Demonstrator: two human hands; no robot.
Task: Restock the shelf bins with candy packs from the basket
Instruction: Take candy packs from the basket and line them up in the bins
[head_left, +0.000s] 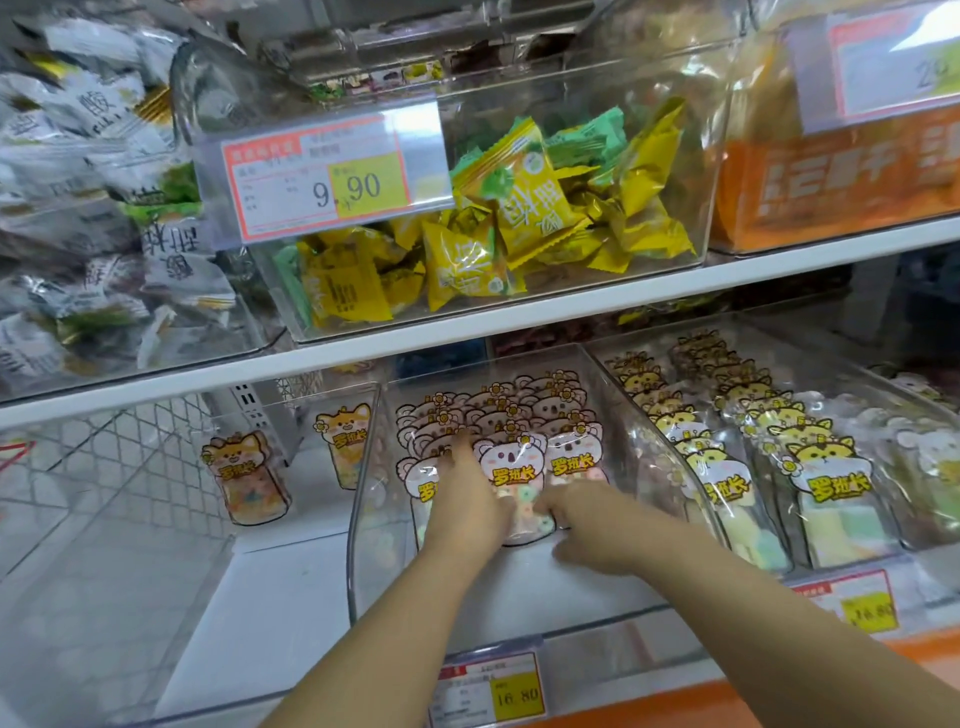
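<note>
1. In the middle clear bin (363, 483) of the bottom row: both hands, reaching in over the low front edge.
2. Between the two hands, near the bin's middle: the front koala pack (511, 462), standing up and leaning back on the rows of koala packs (540, 405) behind it.
3. Left hand (470, 499): fingers straight and close together, pushed in along the left edge of that pack and touching it.
4. Right hand (592, 535): fingers (550, 506) bent, tips on the pack's bottom right corner. Too blurry to tell whether pinching or only touching.
5. Pack: flat, shiny, see-through plastic, cut like a round-eared head on top. Pink and white face, yellow letters, pale sweets at the bottom.
6. Bin: hard, smooth, clear plastic with tall sloping side walls.
7. Past the bin's left wall: two orange fox packs (244, 473), standing apart. Past the right wall: tight rows of yellow tiger packs (826, 467).
8. On the white shelf board (519, 312) above: a clear box (649, 93) of crinkly yellow and green sweet bags (524, 208) with zigzag ends, and a price tag (332, 182) on its front.
</note>
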